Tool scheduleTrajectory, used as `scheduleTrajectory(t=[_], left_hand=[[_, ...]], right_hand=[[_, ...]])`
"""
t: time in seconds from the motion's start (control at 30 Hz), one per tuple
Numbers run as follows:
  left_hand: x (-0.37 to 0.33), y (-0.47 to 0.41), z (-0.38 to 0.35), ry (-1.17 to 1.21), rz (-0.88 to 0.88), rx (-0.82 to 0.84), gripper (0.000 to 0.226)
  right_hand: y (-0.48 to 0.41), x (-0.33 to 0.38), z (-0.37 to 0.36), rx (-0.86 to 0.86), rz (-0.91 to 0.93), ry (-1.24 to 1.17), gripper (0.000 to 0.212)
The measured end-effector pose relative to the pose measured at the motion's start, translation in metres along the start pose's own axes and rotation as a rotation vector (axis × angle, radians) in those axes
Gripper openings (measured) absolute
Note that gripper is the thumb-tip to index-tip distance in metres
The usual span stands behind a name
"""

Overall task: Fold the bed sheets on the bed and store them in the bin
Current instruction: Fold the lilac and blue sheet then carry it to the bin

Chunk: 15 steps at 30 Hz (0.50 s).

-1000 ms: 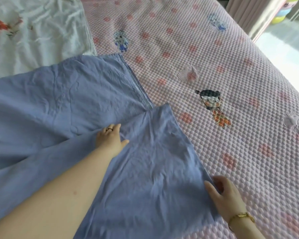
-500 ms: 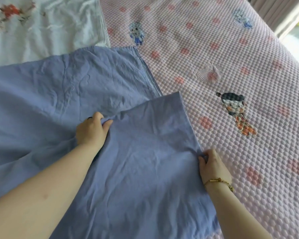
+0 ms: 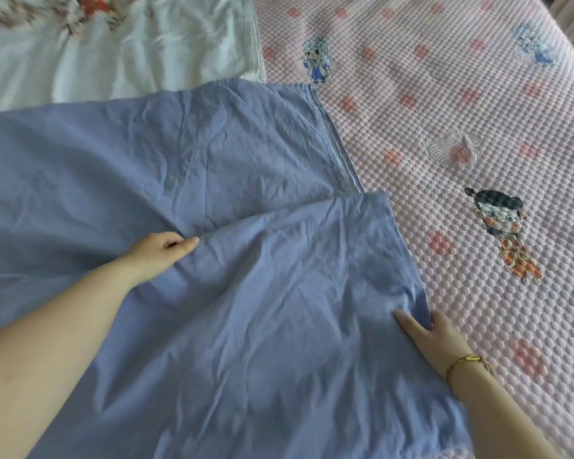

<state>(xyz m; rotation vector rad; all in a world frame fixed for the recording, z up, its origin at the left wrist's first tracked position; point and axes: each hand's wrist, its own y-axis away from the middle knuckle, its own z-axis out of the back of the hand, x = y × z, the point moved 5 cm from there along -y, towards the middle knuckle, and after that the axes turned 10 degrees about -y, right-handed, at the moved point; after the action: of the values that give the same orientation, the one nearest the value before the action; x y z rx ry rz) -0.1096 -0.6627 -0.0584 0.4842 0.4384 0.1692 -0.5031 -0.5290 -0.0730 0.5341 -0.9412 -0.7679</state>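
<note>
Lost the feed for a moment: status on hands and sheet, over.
Left hand pinching blue sheet at the fold. Right hand gripping its right edge. Sheet partly folded. White floral sheet beyond, bin not in view.

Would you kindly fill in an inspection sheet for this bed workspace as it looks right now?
Surface: pink quilted bed cover, cartoon prints, right half bare.
Job's things: blue sheet, wrinkled, partly folded over itself; white floral sheet at far left; bin not seen.
Clutter: nothing seen.
Hands: left hand pinching the fold edge; right hand gripping the sheet's right edge, gold bracelet on its wrist.
Cables: nothing seen.
Surroundings: mostly out of frame.
</note>
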Motion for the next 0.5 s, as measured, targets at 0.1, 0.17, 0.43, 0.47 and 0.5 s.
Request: scheduleTrajectory(t=[0.1,0.17,0.43,0.47,0.5], left_hand=[[0.012,0.009,0.002,-0.233,0.006,0.081,0.059],[0.016,0.014,0.008,-0.415,0.010,0.097,0.053],[0.013,0.022,0.035,-0.605,-0.151,-0.486,0.043],[0.017,0.020,0.030,-0.581,-0.154,-0.525,0.041],[0.025,0.019,0.026,-0.555,-0.109,-0.515,0.038]], right_hand=[[0.006,0.002,0.011,-0.102,0.068,0.062,0.034],[0.012,0.001,0.027,-0.216,0.092,0.057,0.033],[0.031,0.048,-0.018,-0.585,0.347,0.314,0.058],[0.033,0.065,-0.040,-0.581,0.529,0.345,0.058],[0.037,0.083,-0.066,-0.493,0.680,0.411,0.059]])
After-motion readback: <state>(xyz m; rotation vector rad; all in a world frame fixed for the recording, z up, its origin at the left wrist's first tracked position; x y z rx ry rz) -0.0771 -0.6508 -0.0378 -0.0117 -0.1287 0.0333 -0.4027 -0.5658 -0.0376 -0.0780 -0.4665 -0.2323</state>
